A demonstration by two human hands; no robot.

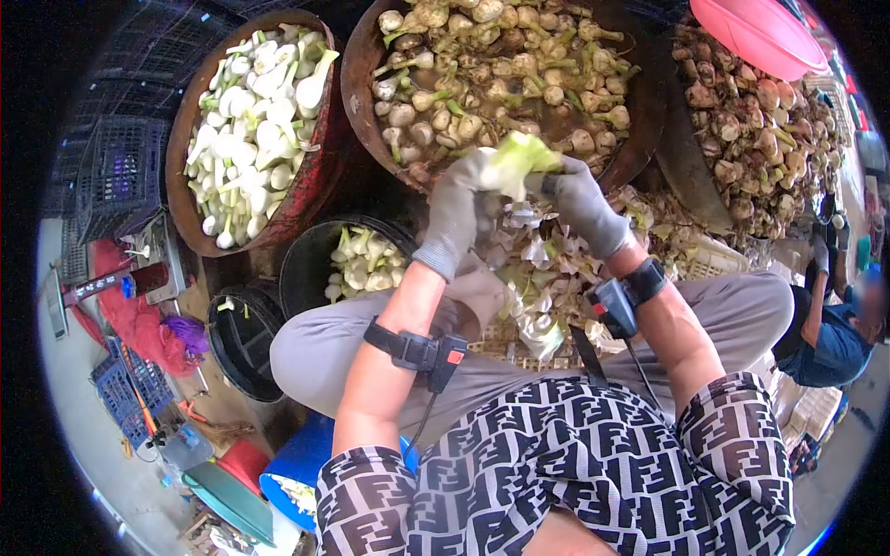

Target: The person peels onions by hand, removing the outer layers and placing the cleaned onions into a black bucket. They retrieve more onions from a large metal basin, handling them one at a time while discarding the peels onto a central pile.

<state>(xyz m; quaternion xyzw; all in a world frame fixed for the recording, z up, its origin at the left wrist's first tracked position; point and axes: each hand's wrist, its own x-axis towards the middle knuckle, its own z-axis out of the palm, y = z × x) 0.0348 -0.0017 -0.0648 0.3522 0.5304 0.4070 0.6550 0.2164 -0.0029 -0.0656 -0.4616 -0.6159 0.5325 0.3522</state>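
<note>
My left hand, in a grey glove, is closed around a pale garlic bulb with a light green stem. The bulb is held up in front of the big round tub of garlic in water. My right hand, gloved too, is closed at the green side of the bulb. A small dark shape shows by its fingers, too blurred to name. Below both hands lies a heap of peeled garlic skins, between my crossed legs.
Ahead stands the rusty tub of garlic in water. At left are a tub of white bulbs and a black bucket of bulbs. Unpeeled garlic lies at right under a pink basin. Another person sits at far right.
</note>
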